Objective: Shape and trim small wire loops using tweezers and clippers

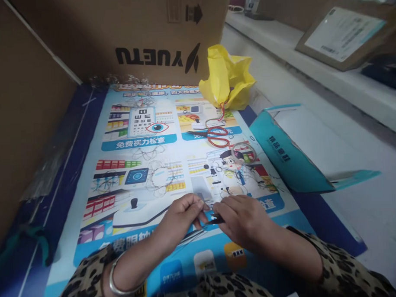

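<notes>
My left hand (187, 209) is closed in a pinch low in the middle of the view; what lies between its fingertips is too small to make out. Close beside it, my right hand (244, 214) grips a dark pointed tool (216, 219), its tip toward the left fingers. The tool's handle is hidden in my palm. Several thin dark strands (190, 238) lie below the left hand. Beyond the hands, loose loops of thin wire (160, 182) are scattered on a printed poster (182, 166). Red-handled scissors (218, 137) and a wire coil (243, 153) rest at the right.
A crumpled yellow bag (228, 80) stands at the back, near a large cardboard box (155, 28). At right lies a teal carton piece (282, 156). A labelled parcel (343, 35) sits on the ledge (275, 37). Brown cardboard (23, 94) rises at left.
</notes>
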### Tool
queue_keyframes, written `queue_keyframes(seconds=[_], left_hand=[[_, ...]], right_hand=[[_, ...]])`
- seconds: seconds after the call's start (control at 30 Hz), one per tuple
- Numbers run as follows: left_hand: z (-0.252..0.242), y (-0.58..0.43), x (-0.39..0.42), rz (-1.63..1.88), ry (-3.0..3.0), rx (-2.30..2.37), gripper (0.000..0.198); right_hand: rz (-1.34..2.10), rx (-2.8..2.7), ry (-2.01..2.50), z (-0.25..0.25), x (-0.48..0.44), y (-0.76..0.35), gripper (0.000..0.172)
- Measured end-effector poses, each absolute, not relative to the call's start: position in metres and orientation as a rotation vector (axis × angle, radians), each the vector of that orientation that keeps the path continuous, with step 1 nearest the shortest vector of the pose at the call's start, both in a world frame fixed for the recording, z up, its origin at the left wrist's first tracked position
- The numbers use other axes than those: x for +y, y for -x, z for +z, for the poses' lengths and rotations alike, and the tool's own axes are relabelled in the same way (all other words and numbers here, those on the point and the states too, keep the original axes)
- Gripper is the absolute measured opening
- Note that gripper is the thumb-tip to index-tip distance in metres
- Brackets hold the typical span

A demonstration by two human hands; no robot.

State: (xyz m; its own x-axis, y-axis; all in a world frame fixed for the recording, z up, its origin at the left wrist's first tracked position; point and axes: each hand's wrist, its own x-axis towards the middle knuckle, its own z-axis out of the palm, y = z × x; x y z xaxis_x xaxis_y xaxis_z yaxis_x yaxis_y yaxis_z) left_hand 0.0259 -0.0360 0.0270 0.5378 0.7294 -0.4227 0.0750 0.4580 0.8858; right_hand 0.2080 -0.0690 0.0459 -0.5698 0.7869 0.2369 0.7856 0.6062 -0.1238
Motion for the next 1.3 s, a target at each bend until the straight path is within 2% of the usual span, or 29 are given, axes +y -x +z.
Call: queue_keyframes(seconds=[0.13,0.5,0.7,0.8,1.0,1.3], left_hand=[[0.026,-0.026,-0.037,0.543,-0.968,0.921,0.029],[0.025,-0.034,-0.038,0.565,-0.892,1.039,0.031],[0.028,-0.033,-0.035,0.596,-1.040,1.031,0.028],[0.032,-0.028,-0.030,0.608,-1.054,1.021,0.027],[0.043,-0.020,-0.021,0.684,-1.078,1.059,0.025],[0.052,-0.015,0.006,0.566,-1.289,1.066,0.024]], right_hand=[[-0.171,-2.635,1.212,0.035,-0.064,-0.196,0.010],[-0.343,-2.724,1.181,0.029,-0.066,-0.195,0.012],[-0.209,-2.649,1.096,0.038,-0.064,-0.202,0.016],[0.044,-2.491,1.243,0.046,-0.057,-0.219,0.017],[0.234,-2.066,1.770,0.051,-0.029,-0.265,0.020],[0.194,-2.140,2.028,0.046,-0.008,-0.291,0.023]])
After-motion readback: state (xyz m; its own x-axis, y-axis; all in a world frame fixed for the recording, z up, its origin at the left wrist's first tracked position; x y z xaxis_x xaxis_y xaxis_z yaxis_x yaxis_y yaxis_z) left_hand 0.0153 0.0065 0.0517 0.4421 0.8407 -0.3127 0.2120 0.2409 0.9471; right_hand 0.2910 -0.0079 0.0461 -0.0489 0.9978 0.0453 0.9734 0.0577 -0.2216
